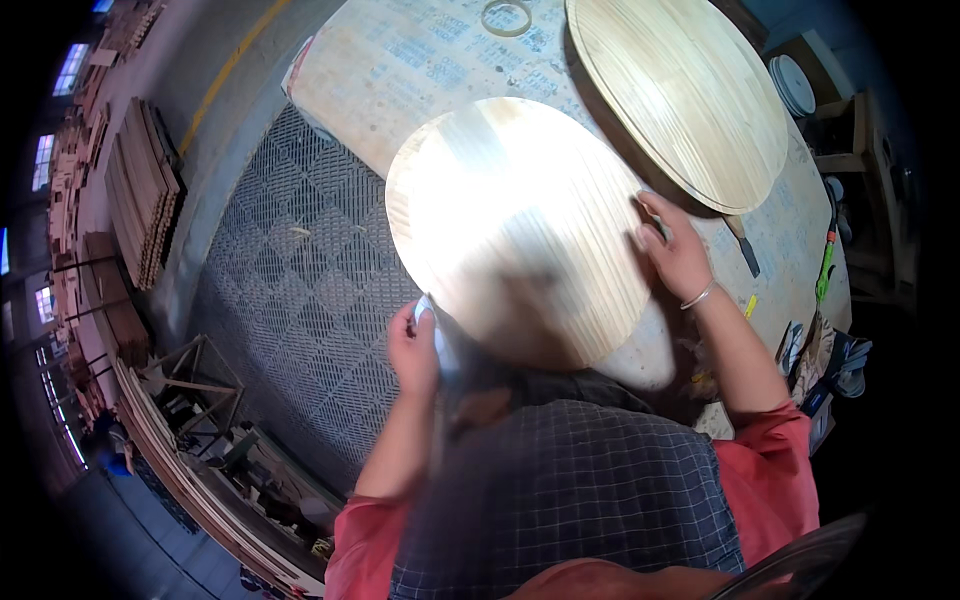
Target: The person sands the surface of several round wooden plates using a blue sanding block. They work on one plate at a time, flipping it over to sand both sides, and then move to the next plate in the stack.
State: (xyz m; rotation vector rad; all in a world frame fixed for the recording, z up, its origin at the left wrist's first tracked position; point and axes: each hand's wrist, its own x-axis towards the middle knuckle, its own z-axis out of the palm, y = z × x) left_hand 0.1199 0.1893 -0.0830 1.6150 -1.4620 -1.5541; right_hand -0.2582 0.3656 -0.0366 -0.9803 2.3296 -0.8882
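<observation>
A round, pale wooden board (465, 247) made of glued strips lies in front of me, its left side reaching past the table edge. Bright light washes out much of its face. My left hand (415, 349) pinches a thin whitish sheet (424, 313), perhaps sandpaper or cloth, at the board's lower left rim. At the right rim, my right hand (675, 247) holds the edge with thumb and fingers spread along it. Beyond that hand, a larger stack of round wooden boards (682, 97) rests on the table.
The worktable (360, 67) has a printed covering. On it are a tape roll (506, 31), a scraper-like tool (742, 246) beside the stack, and a green-handled tool (825, 270) at the right edge. A dark grid mat (292, 247) covers the floor at left, near stacked planks (142, 195).
</observation>
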